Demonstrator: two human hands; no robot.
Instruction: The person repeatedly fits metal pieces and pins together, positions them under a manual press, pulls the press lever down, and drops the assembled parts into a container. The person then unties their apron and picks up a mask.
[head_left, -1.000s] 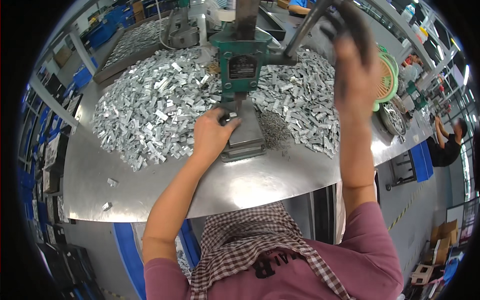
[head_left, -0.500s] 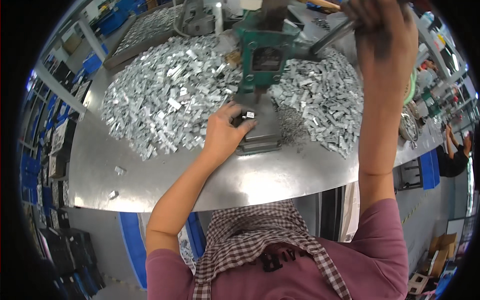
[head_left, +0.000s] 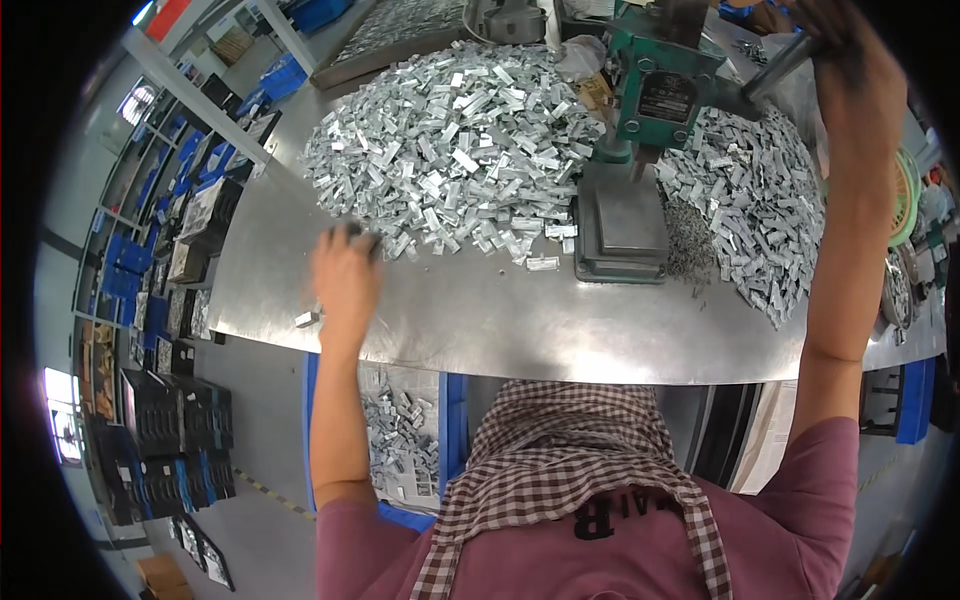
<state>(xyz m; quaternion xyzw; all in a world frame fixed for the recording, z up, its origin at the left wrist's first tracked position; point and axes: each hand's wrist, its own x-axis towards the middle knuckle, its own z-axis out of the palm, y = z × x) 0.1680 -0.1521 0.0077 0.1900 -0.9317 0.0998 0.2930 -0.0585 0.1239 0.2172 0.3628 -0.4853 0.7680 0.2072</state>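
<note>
My left hand (head_left: 345, 280) is over the metal table, just left of a big heap of small silver metal pieces (head_left: 460, 150). Motion smears it; its dark-covered fingertips point away from me, and whether they hold anything is hidden. One loose metal piece (head_left: 307, 319) lies beside that wrist, near the table's front edge. Up at the right, my right hand (head_left: 850, 60) is wrapped round the lever (head_left: 780, 65) of a green hand press (head_left: 655, 95). The press ram (head_left: 643, 163) stands above a bare steel block (head_left: 630, 215) on the base.
A second heap of metal pieces (head_left: 755, 200) lies right of the press, with fine scraps (head_left: 688, 240) between. A green basket (head_left: 903, 200) stands at the far right. Below the table edge, a blue-sided bin (head_left: 453, 430) holds more pieces. Black crates (head_left: 175, 410) are stacked at the left.
My left hand has left the press block, where it held a small metal piece, and moved left past the heap. My right hand stays on the lever. The view has swung left.
</note>
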